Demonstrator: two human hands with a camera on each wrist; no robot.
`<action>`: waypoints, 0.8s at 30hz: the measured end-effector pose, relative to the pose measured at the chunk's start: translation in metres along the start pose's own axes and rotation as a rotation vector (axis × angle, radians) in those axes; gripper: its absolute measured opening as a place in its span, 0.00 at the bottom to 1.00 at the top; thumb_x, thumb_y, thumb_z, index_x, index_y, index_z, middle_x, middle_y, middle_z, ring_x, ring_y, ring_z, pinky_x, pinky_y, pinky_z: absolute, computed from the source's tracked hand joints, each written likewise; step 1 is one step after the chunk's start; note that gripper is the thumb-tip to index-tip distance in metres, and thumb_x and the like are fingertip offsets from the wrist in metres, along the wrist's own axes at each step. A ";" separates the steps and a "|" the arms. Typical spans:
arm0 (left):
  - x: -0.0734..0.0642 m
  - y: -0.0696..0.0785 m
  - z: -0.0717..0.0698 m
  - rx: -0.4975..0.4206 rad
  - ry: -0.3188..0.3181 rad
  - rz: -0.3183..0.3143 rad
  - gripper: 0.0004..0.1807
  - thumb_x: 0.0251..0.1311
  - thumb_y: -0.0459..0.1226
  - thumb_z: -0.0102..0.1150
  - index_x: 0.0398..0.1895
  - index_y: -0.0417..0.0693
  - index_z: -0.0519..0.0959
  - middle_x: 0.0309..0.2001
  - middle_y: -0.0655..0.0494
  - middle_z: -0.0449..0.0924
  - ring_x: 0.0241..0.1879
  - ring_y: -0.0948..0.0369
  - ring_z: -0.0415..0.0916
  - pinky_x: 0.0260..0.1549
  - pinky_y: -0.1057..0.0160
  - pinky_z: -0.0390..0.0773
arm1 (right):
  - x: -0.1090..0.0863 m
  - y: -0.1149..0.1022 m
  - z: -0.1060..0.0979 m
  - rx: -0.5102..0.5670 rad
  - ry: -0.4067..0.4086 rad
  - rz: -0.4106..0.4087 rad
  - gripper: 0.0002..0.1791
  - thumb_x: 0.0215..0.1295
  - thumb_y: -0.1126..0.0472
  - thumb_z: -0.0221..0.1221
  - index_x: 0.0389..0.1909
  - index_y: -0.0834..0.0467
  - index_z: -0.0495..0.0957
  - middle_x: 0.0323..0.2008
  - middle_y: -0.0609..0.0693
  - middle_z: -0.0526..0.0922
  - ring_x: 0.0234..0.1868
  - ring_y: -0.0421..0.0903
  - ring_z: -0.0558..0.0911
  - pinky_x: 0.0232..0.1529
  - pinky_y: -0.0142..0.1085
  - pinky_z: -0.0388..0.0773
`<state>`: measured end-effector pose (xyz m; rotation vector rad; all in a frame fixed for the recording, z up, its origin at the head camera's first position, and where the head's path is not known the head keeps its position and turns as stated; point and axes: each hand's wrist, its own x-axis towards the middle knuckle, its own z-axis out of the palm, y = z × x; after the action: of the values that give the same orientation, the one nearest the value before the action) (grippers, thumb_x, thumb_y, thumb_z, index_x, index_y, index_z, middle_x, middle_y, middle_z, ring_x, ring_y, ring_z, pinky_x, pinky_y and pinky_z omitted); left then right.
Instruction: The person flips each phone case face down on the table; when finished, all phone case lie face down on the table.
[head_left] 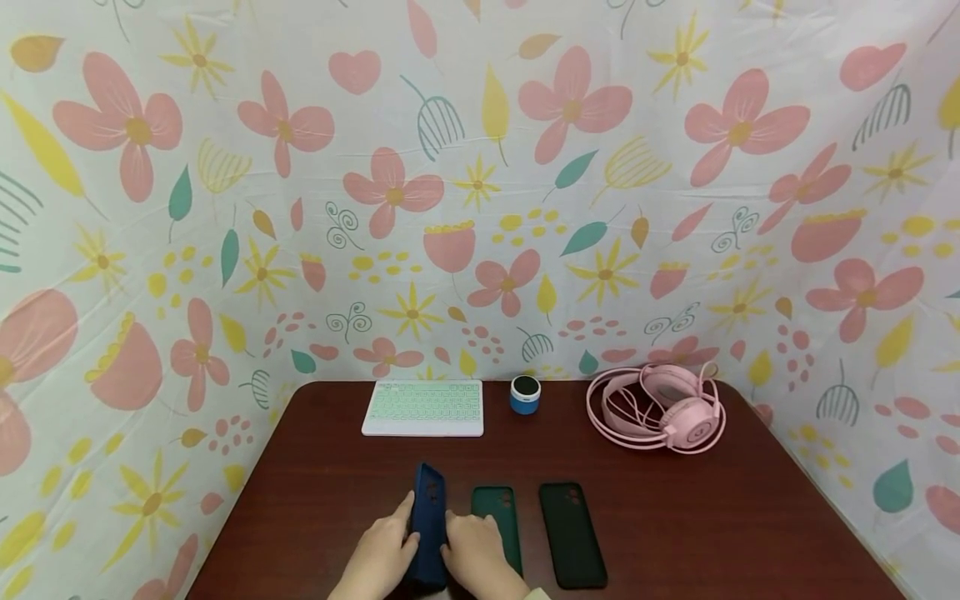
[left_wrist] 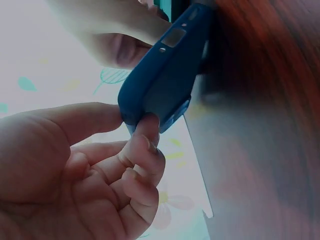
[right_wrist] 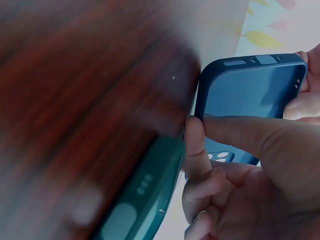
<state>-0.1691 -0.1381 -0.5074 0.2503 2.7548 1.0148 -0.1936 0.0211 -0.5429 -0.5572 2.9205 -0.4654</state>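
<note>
A blue phone case [head_left: 430, 521] is held up on edge at the front of the table, tilted, with its camera cutouts toward the far end. My left hand [head_left: 379, 552] pinches its left side between thumb and fingers, as the left wrist view shows. On the other side my right hand [head_left: 480, 552] pinches the case's edge with thumb and index finger; its other fingers are curled. The inside of the blue case [right_wrist: 245, 95] shows in the right wrist view. Just right of it lies a green phone case [head_left: 504, 508], partly covered by my right hand. Farther right is a very dark green phone case [head_left: 573, 537].
A white keyboard [head_left: 423, 408] lies at the back left of the brown table [head_left: 337, 483]. Beside it stands a small blue speaker [head_left: 525, 396]. Pink headphones [head_left: 693, 423] with a coiled cable are at the back right. A flower-patterned curtain [head_left: 480, 208] hangs behind the table.
</note>
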 end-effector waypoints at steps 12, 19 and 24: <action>-0.004 0.012 -0.003 0.010 0.042 0.042 0.33 0.61 0.32 0.60 0.66 0.25 0.62 0.27 0.52 0.78 0.28 0.54 0.79 0.27 0.54 0.76 | -0.002 -0.011 -0.001 -0.010 0.047 -0.030 0.24 0.57 0.55 0.68 0.53 0.60 0.80 0.32 0.49 0.85 0.28 0.43 0.79 0.32 0.42 0.68; -0.005 0.017 -0.003 0.017 0.052 0.036 0.33 0.61 0.32 0.61 0.66 0.26 0.63 0.28 0.50 0.79 0.25 0.56 0.78 0.25 0.56 0.76 | -0.001 -0.012 0.001 -0.021 0.027 -0.012 0.24 0.57 0.53 0.67 0.54 0.58 0.80 0.30 0.47 0.84 0.26 0.42 0.77 0.31 0.41 0.65; -0.006 0.021 -0.001 0.030 0.069 0.028 0.32 0.61 0.33 0.61 0.67 0.28 0.63 0.18 0.59 0.70 0.18 0.62 0.70 0.20 0.60 0.69 | 0.000 -0.015 0.003 -0.037 0.027 -0.004 0.22 0.59 0.52 0.66 0.52 0.56 0.82 0.29 0.46 0.84 0.25 0.42 0.76 0.30 0.40 0.63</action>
<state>-0.1612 -0.1241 -0.4924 0.2643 2.8378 1.0085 -0.1879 0.0076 -0.5407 -0.5655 2.9598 -0.4240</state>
